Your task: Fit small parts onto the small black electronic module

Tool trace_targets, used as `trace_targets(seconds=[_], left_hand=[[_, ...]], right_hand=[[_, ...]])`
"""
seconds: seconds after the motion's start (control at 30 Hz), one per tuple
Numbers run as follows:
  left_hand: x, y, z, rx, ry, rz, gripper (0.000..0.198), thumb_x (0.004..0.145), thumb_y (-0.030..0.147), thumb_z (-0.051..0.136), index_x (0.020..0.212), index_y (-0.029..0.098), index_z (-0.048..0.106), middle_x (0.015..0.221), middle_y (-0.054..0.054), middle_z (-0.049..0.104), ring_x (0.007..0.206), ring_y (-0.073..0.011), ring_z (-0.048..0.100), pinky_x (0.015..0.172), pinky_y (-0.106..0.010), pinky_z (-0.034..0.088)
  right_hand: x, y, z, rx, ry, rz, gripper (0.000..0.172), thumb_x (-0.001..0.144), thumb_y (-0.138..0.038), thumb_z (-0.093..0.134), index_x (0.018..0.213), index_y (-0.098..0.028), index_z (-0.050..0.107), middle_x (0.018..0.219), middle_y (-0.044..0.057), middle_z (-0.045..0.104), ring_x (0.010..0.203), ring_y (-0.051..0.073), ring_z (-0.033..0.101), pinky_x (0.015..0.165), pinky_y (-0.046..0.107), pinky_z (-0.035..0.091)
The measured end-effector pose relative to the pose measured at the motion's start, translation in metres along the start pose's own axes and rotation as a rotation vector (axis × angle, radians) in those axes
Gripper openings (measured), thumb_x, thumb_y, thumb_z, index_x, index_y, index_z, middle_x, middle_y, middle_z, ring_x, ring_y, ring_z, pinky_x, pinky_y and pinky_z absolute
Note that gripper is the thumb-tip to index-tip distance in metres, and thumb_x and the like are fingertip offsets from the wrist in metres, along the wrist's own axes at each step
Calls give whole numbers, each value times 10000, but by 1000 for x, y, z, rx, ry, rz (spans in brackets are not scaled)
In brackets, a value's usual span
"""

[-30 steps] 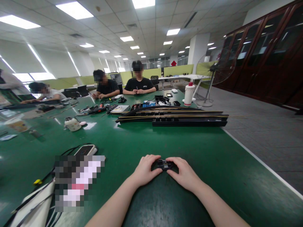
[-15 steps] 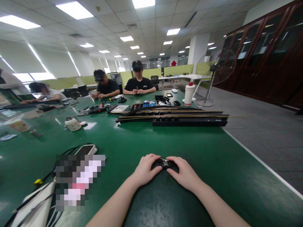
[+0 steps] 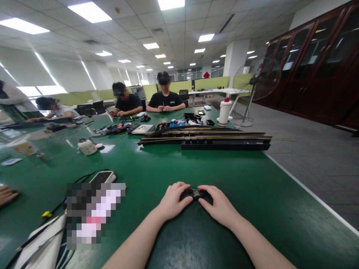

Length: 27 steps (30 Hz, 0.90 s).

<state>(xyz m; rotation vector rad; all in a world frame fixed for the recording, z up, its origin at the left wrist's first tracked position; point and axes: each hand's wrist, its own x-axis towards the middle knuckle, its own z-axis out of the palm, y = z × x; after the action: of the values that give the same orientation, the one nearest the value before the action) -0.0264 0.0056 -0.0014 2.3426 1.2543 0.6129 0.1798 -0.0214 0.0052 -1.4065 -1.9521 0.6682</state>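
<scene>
Between my two hands, low over the green table (image 3: 157,168), is a small black part (image 3: 195,193) with a lighter patch in its middle. My left hand (image 3: 175,198) grips its left end between thumb and fingers. On the right end, my right hand (image 3: 214,201) holds it the same way. Fingers cover both ends, so I cannot make out its exact kind. Whether it touches the tabletop, I cannot tell.
Long black rails (image 3: 227,144) with thin brass-coloured rods lie across the table ahead. A white bottle (image 3: 224,112) with a red cap stands behind them. Cables and a white device (image 3: 103,177) lie at left, near another person's hand (image 3: 7,196). Several people sit beyond.
Another person's hand has come in at the left edge. My hands keep their hold on the black part, which looks slightly turned; the view has shifted a little.
</scene>
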Motion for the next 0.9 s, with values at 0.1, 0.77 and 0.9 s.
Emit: trace_targets(seconds=[0.1, 0.77, 0.9], left_hand=[[-1, 0, 0, 12, -8, 7, 395, 842, 353, 561, 1212, 221, 524, 1151, -69, 560, 1074, -236, 494, 935, -381, 386], [-3, 1, -3, -42, -35, 26, 479, 773, 304, 649, 1225, 257, 497, 1149, -52, 571, 1072, -242, 491, 941, -386, 365], [-3, 0, -2, -38, -32, 14, 559, 734, 330, 688, 1245, 264, 473, 1157, -56, 568, 1078, -255, 490, 942, -397, 362]], right_hand=[[0, 0, 0, 1, -4, -2, 333, 772, -262, 565, 1100, -215, 600, 1114, 76, 641, 1055, 235, 561, 953, 410, 415], [1, 0, -2, -33, -37, -75, 243, 750, -256, 615, 983, -258, 684, 1102, 67, 660, 1067, 244, 563, 960, 447, 394], [1, 0, -2, -22, -38, -74, 228, 736, -241, 624, 955, -253, 683, 1073, 65, 668, 1047, 244, 572, 943, 440, 407]])
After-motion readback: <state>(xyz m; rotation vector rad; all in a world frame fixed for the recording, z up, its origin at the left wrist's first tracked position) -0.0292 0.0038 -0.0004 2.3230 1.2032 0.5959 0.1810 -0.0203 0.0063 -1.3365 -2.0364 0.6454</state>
